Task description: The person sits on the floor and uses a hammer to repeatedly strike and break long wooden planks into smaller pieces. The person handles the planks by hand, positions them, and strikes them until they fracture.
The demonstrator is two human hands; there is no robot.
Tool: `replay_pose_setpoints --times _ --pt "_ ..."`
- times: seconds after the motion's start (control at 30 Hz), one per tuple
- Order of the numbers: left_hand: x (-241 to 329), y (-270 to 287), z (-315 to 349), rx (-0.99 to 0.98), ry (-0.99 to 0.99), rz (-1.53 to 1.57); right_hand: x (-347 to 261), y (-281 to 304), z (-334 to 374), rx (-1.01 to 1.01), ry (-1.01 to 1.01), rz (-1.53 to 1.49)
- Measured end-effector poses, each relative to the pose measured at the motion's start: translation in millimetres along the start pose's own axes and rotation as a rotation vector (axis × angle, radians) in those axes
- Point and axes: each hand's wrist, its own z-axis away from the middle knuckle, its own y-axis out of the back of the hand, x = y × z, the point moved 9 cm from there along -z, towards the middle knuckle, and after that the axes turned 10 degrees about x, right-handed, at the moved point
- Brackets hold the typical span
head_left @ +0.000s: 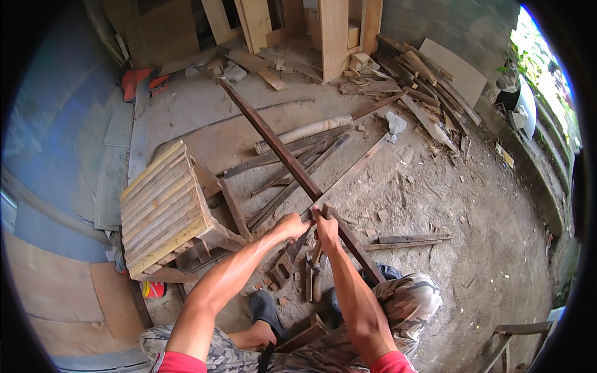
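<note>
One dusty earth floor [472, 224] fills this workshop, with many loose wood strips and offcuts on it, and one slatted wooden crate [163, 208] lies tilted at the left. One long dark plank [273, 140] runs diagonally from the far floor to the person. Two hands close on its near part, the left hand [291, 225] and the right hand [326, 229] side by side.

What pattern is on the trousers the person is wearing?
The trousers have a camouflage pattern in grey, tan and brown, seen best in the head view.
</note>
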Motion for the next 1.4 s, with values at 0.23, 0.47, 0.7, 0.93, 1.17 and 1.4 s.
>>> replay_pose_setpoints --times 0.23,0.47,0.7,0.93,1.17,1.4 --pt "1.3 -13.8 4.5 -0.128 0.033 0.294 -5.2 19.4 15.0 0.093 0.149 0.139" --pt "11.5 -34.6 27.5 -0.227 0.026 0.45 10.7 15.9 13.4 -0.089 -0.026 -0.136" --pt "-32.0 -14.2 77.4 -0.095 -0.12 0.035 16.3 15.8 18.2 -0.054 -0.094 0.085" --pt "-38.9 -5.6 172.3 0.138 -0.105 -0.422 -20.6 34.8 29.8 0.125 0.019 0.378" --pt "-38.3 32.8 148.1 0.096 -0.057 -0.367 -52.5 20.1 48.3 0.099 0.238 0.186" --pt "2.2 75.3 151.3 -0.076 -0.025 -0.248 -40.4 32.5 44.4 0.049 0.172 0.006"
